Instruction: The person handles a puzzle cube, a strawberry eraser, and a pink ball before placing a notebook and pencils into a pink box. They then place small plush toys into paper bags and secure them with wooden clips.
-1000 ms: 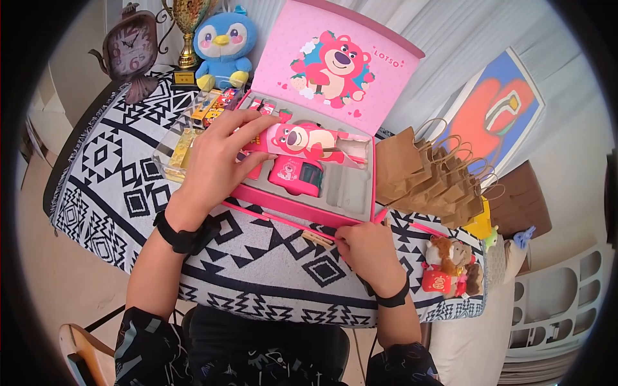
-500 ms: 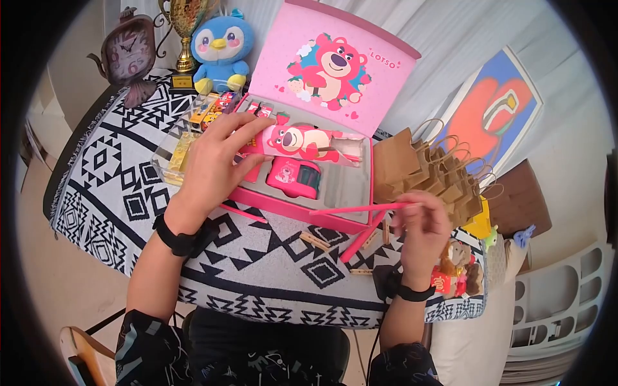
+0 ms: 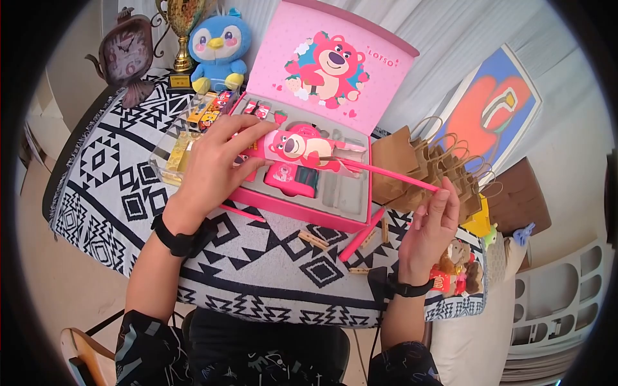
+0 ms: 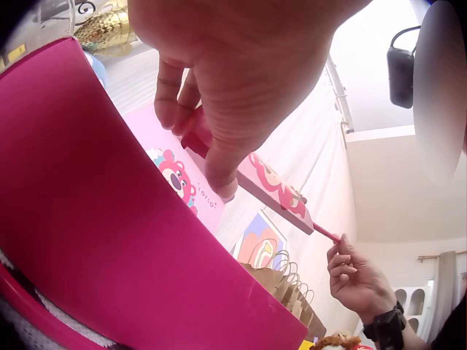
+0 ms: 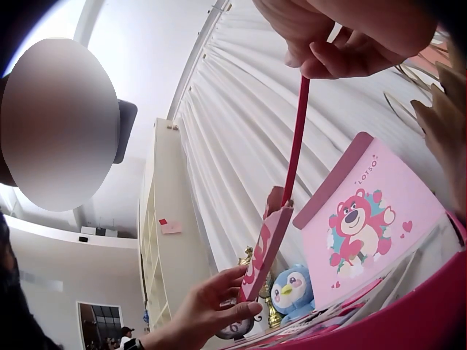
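My left hand [image 3: 223,154] grips the left end of a narrow pink bear-print box [image 3: 302,147], held above the open pink gift box [image 3: 302,212]. Between the thumb and fingers of my right hand [image 3: 430,231] is one end of a thin pink stick [image 3: 402,175]; its other end meets the torn right end of the narrow box. In the right wrist view the stick [image 5: 300,138] runs down to that opening [image 5: 281,200]. A pink sharpener-like item [image 3: 283,179] sits in the tray beneath. Another pink stick [image 3: 362,237] lies on the cloth.
Wooden clips [image 3: 313,240] lie before the gift box, whose raised lid [image 3: 335,64] stands behind. Brown paper bags [image 3: 412,168] and small plush toys [image 3: 454,260] are at the right. A blue plush [image 3: 219,51], trophy [image 3: 183,38] and clock [image 3: 127,55] stand back left.
My right hand has risen from the cloth with a pink stick and moved right; the stick's far end has swung up to the narrow box's opening. My left hand keeps its hold.
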{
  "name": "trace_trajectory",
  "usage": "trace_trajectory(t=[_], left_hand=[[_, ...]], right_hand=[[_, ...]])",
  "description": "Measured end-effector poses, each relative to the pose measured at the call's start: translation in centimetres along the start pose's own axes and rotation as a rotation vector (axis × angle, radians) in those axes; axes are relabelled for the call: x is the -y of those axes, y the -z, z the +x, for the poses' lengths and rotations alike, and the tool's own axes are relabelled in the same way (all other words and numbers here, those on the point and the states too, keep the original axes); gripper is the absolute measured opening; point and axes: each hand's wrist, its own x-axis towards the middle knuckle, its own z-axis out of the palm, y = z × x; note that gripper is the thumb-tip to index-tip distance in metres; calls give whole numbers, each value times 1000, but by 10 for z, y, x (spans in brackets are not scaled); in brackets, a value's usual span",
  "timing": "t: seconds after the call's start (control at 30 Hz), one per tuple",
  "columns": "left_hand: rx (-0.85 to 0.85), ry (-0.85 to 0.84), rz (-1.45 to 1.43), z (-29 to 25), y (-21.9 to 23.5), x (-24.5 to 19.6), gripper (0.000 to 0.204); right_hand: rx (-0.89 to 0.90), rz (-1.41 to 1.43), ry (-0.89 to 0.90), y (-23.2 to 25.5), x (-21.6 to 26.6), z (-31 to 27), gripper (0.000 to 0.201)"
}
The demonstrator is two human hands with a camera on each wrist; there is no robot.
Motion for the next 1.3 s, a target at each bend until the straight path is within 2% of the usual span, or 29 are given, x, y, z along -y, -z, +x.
trace_trajectory(t=[0.03, 0.17, 0.4, 0.47, 0.53, 0.6, 0.67, 0.73, 0.8, 0.87, 0.9, 0.93, 1.0, 1.07, 1.13, 1.2, 1.27, 1.3], left_hand=[[1, -5, -4, 0, 0, -1, 60], [10, -19, -12, 1, 2, -3, 61], [9, -30, -14, 1, 2, -2, 63], [19, -39, -14, 1, 3, -4, 63], [19, -36, -19, 1, 4, -5, 63], [18, -25, -21, 0, 3, -4, 62], [-27, -11, -49, 0, 1, -3, 62], [-26, -9, -35, 1, 2, -3, 62], [-23, 4, -11, -1, 3, -2, 62], [-35, -13, -30, -2, 3, 0, 62], [-28, -17, -28, -2, 4, 0, 58], [-26, -8, -22, -2, 4, 1, 58], [-43, -6, -32, -2, 3, 2, 61], [-44, -2, -41, -1, 4, 1, 60], [-54, -9, -43, -1, 3, 1, 61], [-48, -2, -45, -1, 4, 0, 58], [-42, 6, -46, -1, 4, 0, 56], [-43, 10, -44, 0, 4, 1, 56]], right_hand=[[-40, 5, 6, -8, 3, -2, 23], [-28, 22, 52, -10, -4, -5, 15], [147, -14, -64, -16, -4, -16, 14], [393, -72, -103, -15, -3, -17, 22], [449, -53, -102, -11, -6, -18, 25], [746, -28, -97, -5, -9, -16, 24], [800, -58, -96, -13, -1, -18, 19], [982, -257, -83, -19, 3, -20, 15], [1034, -321, -44, -35, 7, -28, 14], [1105, -612, -43, -56, 15, -39, 11], [1190, -656, 24, -63, 11, -42, 18], [1198, -650, 20, -71, 7, -47, 18], [1318, -803, 274, -85, -5, -57, 27], [1341, -881, 339, -95, -21, -67, 32], [1356, -1195, 423, -109, -30, -77, 35], [1369, -1241, 422, -117, -38, -83, 30], [1391, -1318, 527, -116, -51, -88, 20], [1345, -1268, 600, -112, -51, -89, 14]])
